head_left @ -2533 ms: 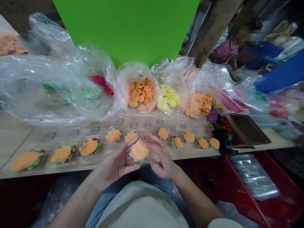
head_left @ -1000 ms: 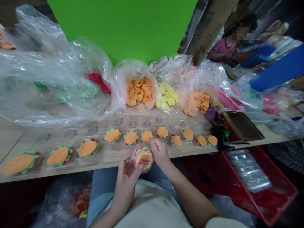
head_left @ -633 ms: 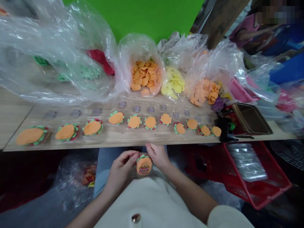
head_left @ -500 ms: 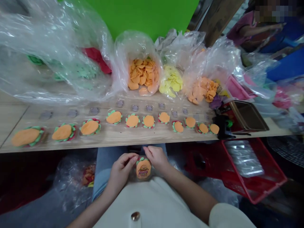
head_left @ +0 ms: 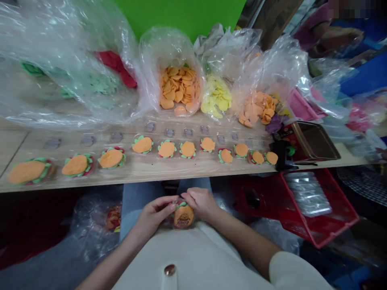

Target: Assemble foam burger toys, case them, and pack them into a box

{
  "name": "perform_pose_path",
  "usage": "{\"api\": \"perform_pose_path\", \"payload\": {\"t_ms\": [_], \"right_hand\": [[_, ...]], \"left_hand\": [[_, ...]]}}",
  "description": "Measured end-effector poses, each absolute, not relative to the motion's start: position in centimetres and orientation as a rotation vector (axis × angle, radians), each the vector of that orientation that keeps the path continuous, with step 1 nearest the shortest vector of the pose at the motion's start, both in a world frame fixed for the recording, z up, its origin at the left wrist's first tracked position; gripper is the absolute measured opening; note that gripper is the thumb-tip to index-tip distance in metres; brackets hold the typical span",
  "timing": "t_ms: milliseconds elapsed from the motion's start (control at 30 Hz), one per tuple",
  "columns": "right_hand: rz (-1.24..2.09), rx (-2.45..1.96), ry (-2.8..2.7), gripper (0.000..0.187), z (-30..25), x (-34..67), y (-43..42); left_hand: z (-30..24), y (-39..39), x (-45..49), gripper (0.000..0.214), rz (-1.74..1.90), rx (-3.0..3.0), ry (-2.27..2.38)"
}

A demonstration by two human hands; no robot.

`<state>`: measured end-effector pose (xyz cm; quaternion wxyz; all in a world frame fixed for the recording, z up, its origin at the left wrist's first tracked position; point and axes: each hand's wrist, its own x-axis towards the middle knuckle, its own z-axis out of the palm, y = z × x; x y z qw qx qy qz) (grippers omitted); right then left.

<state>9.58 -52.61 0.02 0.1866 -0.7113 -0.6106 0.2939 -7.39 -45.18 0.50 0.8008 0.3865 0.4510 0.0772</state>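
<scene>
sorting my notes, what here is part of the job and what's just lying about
In use: left hand, right hand, labelled burger packet between them, row of burger pieces.
Nearby: bag of orange discs, bag of yellow discs, brown tray, red basket.

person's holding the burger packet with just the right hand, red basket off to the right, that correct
No, not just the right hand: the head view shows the left hand and right hand both on the burger packet. The red basket is off to the right, as you said.
</scene>
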Motion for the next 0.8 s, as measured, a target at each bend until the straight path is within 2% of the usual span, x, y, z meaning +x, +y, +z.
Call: {"api": "perform_pose_path", "payload": {"t_ms": [233, 467, 800], "right_hand": [[1.108, -1.661, -2.037, 0.023, 1.5, 11.1, -52.8], [1.071, -1.643, -2.074, 0.026, 1.4, 10.5, -53.3], [1.016, -1.992, -1.535, 0.03, -1.0, 10.1, -56.6]], "left_hand": [[1.3, -45.1, -6.6, 0.024, 0.158, 1.039, 0.871], [1.8, -45.3, -6.4, 0.02, 0.097, 1.188, 0.821], [0.4, -44.9, -5.7, 0.026, 0.084, 0.973, 0.881]]}}
